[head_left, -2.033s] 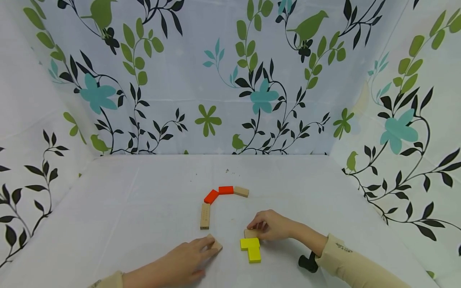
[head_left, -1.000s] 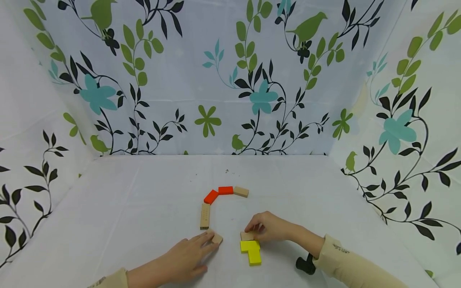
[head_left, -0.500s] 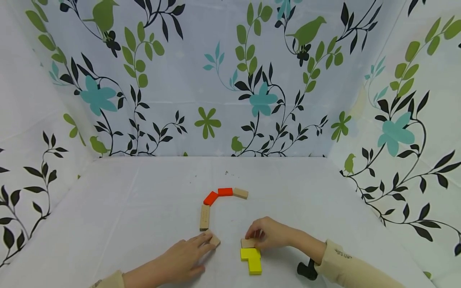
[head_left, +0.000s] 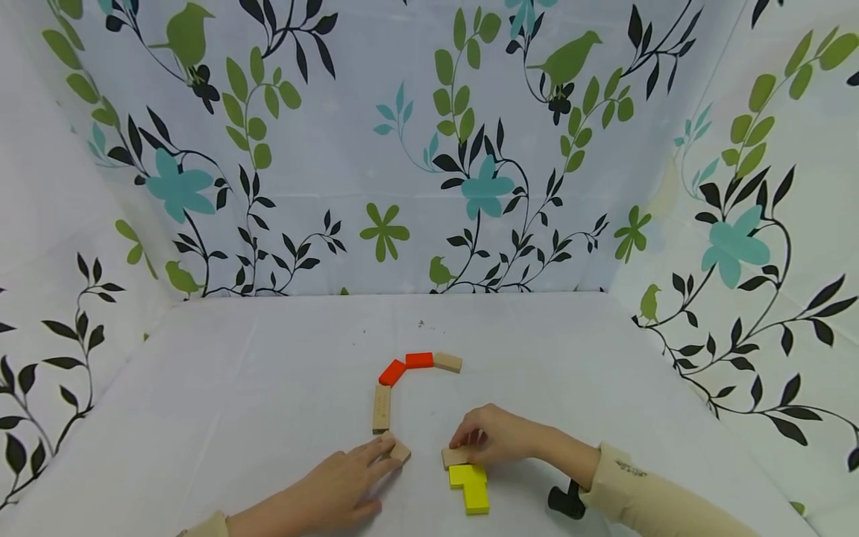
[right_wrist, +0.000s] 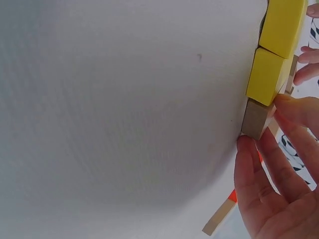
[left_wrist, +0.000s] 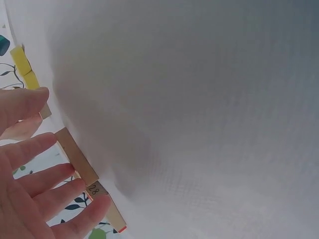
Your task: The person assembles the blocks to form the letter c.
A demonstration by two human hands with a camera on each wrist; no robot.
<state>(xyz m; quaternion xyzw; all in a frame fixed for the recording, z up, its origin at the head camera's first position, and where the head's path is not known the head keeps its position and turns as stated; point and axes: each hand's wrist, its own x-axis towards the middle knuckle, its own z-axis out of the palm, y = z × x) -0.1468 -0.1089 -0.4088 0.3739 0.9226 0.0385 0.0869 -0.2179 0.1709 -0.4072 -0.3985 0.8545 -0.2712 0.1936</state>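
In the head view, my left hand (head_left: 338, 483) touches a plain wooden block (head_left: 400, 450) with straight fingertips. The left wrist view shows that wooden block (left_wrist: 79, 158) meeting the end of another, marked 28 (left_wrist: 97, 189). My right hand (head_left: 499, 436) pinches a second plain block (head_left: 452, 457) between thumb and fingers, partly covering it. That block (right_wrist: 255, 118) lies against a yellow block (right_wrist: 266, 74) in the right wrist view. Two yellow blocks (head_left: 476, 498) join in a stepped shape just nearer to me than the right hand's block.
Beyond the hands a curved line runs from a plain block (head_left: 382, 409) through two red blocks (head_left: 392, 372) to a plain block (head_left: 448, 362). White cloth (head_left: 268, 388) covers the table, with a patterned curtain (head_left: 302, 186) behind. A black piece (head_left: 567, 502) hangs under the right wrist.
The left hand's block has shifted up to the end of the plain block in the curve. The right hand's block has slid left; the yellow blocks have come closer to me.
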